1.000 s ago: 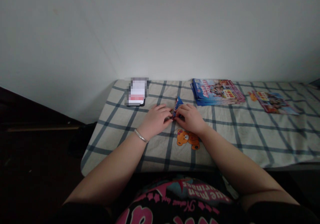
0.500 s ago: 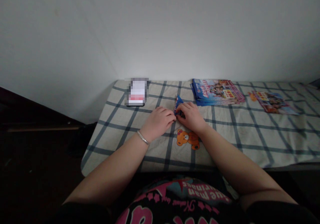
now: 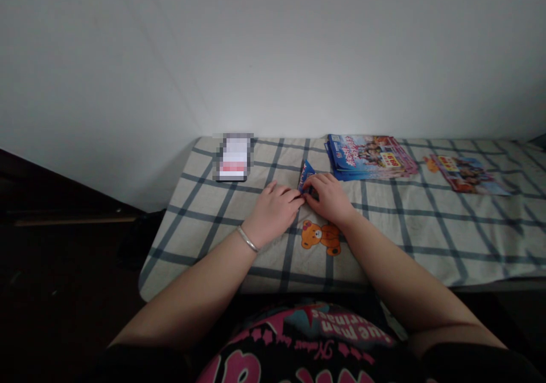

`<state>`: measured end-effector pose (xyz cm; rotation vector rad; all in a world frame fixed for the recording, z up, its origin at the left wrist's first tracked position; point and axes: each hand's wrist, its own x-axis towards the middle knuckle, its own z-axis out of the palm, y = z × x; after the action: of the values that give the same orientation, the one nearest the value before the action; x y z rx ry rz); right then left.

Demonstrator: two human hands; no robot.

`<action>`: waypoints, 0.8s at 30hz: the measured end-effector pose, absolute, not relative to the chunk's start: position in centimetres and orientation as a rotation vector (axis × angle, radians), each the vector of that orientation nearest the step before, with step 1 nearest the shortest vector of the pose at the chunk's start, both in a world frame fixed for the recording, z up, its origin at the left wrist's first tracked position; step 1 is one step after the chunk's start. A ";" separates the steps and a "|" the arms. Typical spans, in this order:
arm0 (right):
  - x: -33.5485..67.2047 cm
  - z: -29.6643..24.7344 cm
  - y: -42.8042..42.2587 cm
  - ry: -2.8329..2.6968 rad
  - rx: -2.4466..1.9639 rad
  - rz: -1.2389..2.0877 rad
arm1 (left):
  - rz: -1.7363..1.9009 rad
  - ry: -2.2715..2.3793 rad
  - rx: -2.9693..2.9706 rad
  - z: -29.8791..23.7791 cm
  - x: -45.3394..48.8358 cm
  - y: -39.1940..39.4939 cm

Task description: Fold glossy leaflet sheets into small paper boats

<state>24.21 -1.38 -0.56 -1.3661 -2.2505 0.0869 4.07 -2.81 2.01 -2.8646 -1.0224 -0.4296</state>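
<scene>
A small piece of folded blue printed paper is held between my hands over the checked cloth, its pointed tip facing the wall. My left hand, with a silver bangle at the wrist, pinches the paper's near edge with its fingertips. From the other side my right hand has its fingers curled on the same paper. Most of the paper's lower part is hidden behind the fingers. Just below my hands an orange bear print shows on the cloth.
A checked cloth covers the table against a white wall. At the back left lies a phone with a lit, blurred screen. A stack of printed flyers lies to the right, and another flyer lies farther right.
My left hand has shifted slightly right, its fingertips now closer against the right hand's. The folded paper's tip sits a little farther right and nearer the wall.
</scene>
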 end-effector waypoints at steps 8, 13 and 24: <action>24.3 -0.9 -1.1 -2.214 -1.381 0.101 | -0.436 -1.032 -2.863 2.2 4.1 -2.8; 24.3 -0.9 -1.1 -2.206 -1.368 0.104 | -0.415 -1.016 -2.857 2.5 3.9 -2.9; 24.4 -0.9 -1.2 -2.190 -1.400 0.121 | -0.384 -0.937 -2.903 2.4 2.8 -2.2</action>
<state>24.38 -1.16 -0.86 -1.3997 -2.1899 0.1207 2.84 -2.23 2.41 -2.9034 -0.9372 -0.3839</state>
